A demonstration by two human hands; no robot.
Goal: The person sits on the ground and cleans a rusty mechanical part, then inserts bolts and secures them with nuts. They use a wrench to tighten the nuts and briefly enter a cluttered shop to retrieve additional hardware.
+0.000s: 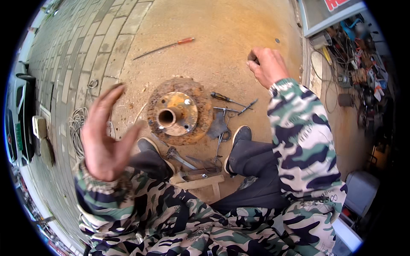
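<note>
My left hand [104, 138] is raised at the left of a rusty round metal base [203, 91], thumb and fingers apart, with nothing in it. On that base a lighter flange disc [183, 100] with bolt holes carries a short upright pipe stub [167, 117]. Held out at the far right, my right hand [270, 67] has its fingers curled inward; whatever they may hold is hidden. Below it on the ground lie a screwdriver [222, 97] with a dark handle and a thin metal tool [247, 107]. Farther off lies a long red-handled screwdriver [171, 45].
Between my shoes several hand tools, a dark scrap [217, 126] and a wooden piece [198, 183] lie close together. A wire coil [79, 132] rests on the paving at left, near a parked car [19, 115]. Cluttered tools and cables [358, 64] fill the right side by a doorway.
</note>
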